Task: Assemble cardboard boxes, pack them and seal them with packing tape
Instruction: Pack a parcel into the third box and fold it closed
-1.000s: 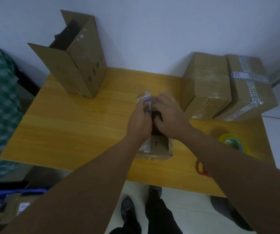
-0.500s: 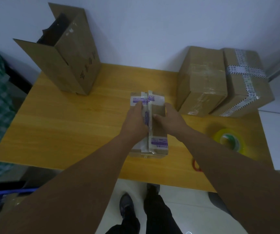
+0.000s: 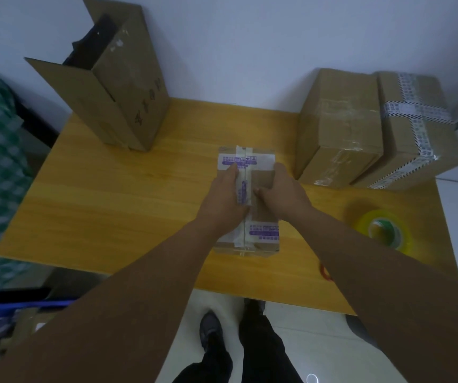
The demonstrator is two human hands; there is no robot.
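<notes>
Lying flat on the yellow wooden surface [image 3: 111, 203]: small brown cardboard box crossed with white-and-purple printed tape [image 3: 263, 214]. Pressed down on the box's left half, left hand [image 3: 222, 200], fingers stretched forward beside the centre seam, gripping nothing. Laid on the box's right half, right hand [image 3: 283, 192], thumb spread toward the seam, fingers fairly straight, likewise holding nothing. Probably placed so to keep the flaps shut and the box steady for taping. Right of the box, yellow-and-green roll of packing tape [image 3: 382, 230], lying flat within easy reach. Beyond the box to the right, two sealed brown cartons [image 3: 338, 125] side by side. Beyond it to the left, tall open brown carton [image 3: 117, 87] standing on end.
</notes>
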